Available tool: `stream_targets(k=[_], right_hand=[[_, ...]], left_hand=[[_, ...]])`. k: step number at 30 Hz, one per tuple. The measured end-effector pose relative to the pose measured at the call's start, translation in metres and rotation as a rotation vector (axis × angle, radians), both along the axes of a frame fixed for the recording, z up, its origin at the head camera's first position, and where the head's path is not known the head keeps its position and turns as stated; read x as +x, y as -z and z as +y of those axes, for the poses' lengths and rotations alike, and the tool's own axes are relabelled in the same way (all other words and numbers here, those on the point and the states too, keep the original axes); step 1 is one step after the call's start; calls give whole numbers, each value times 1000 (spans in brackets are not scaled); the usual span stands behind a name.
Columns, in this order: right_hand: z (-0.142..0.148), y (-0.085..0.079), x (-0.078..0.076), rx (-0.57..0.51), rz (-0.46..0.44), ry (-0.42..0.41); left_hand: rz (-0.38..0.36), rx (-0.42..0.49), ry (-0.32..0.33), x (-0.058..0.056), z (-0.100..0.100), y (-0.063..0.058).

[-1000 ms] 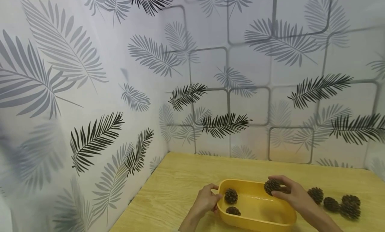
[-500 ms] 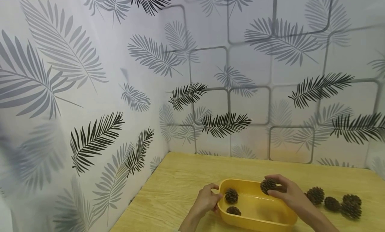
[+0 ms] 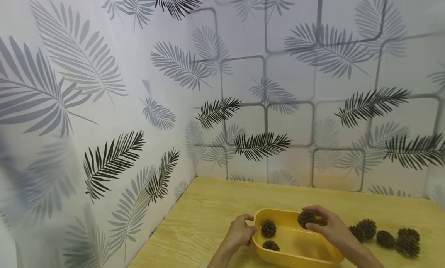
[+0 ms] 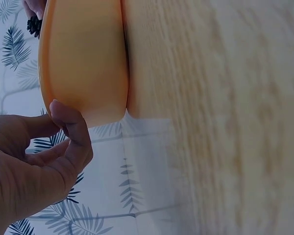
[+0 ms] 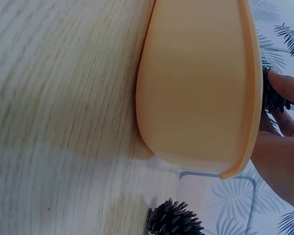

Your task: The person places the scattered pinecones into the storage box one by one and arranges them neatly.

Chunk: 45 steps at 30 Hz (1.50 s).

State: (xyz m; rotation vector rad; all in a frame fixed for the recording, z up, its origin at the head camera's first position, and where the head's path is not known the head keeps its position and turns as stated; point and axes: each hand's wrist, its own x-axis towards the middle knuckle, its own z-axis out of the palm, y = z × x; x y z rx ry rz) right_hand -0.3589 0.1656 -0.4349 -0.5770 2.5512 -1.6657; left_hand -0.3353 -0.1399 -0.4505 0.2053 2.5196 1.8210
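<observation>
A yellow plastic basin (image 3: 295, 259) stands on the wood-grain table, two pine cones inside its left end: one upper (image 3: 268, 228), one lower (image 3: 271, 245). My left hand (image 3: 239, 232) pinches the basin's left rim between thumb and curled fingers, which the left wrist view shows from close by. My right hand (image 3: 330, 226) holds another pine cone (image 3: 306, 218) by its fingertips, above the basin near its far rim. In the right wrist view that held pine cone (image 5: 274, 93) is partly hidden behind the basin wall (image 5: 201, 88).
Several loose pine cones lie on the table right of the basin, among them a middle one (image 3: 386, 239) and a far-right one (image 3: 407, 245). Leaf-patterned curtains (image 3: 243, 86) border the table (image 3: 208, 206) at the back and left.
My right hand has moved slightly left with its pine cone, farther over the basin. The left hand keeps its grip on the rim. The head view has shifted a little.
</observation>
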Motion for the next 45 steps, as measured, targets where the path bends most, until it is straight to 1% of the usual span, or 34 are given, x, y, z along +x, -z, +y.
stream_targets(k=[3, 9, 14, 22, 27, 30, 34, 40, 45], right_hand=[[-3, 2, -1, 17, -2, 2], [-9, 3, -5, 17, -11, -27], [-17, 6, -10, 19, 9, -41], [-29, 8, -12, 14, -39, -14], [-34, 10, -14, 13, -45, -19], [-35, 12, -16, -7, -41, -50], [-37, 13, -17, -11, -35, -68], [-42, 17, -16, 23, -45, -32], [-44, 21, -19, 21, -39, -48]], left_hand=[[-6, -2, -6, 1, 0, 1], [-3, -10, -21, 0, 2, 1], [-4, -12, -29, 0, 2, 1], [1, 2, -25, 2, 2, -1], [-11, 0, -21, 3, 1, -1], [-21, 0, -13, 3, 1, -2], [-19, 9, -2, 3, 0, -3], [-2, 23, 4, 5, -1, -1], [-3, 17, 12, 5, -2, -3]])
